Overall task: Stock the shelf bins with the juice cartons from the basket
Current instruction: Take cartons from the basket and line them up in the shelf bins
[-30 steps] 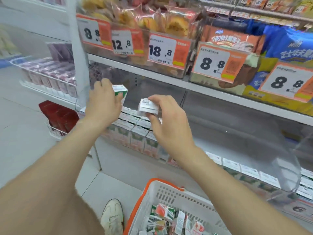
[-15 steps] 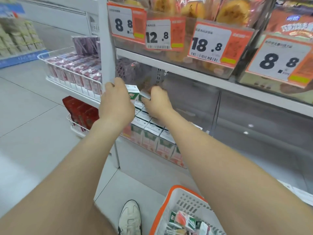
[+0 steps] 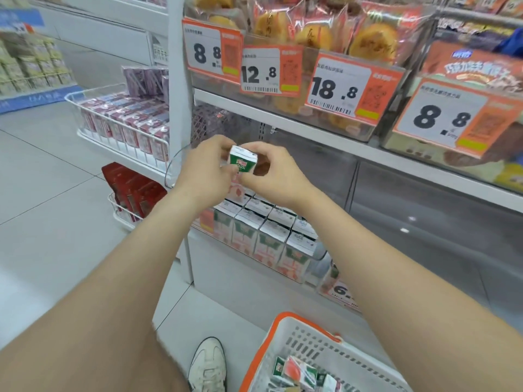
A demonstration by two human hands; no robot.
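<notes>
Head view, both hands [image 3: 243, 172] pinching juice carton [image 3: 242, 159], above shelf bin [image 3: 317, 261]

A shop aisle: orange-edged price tags [image 3: 352, 83] hang on shelves [image 3: 368, 149] of packaged pastries [image 3: 373, 41], stocked cartons [image 3: 271, 239] and a plastic shopping basket [image 3: 308, 343].
</notes>
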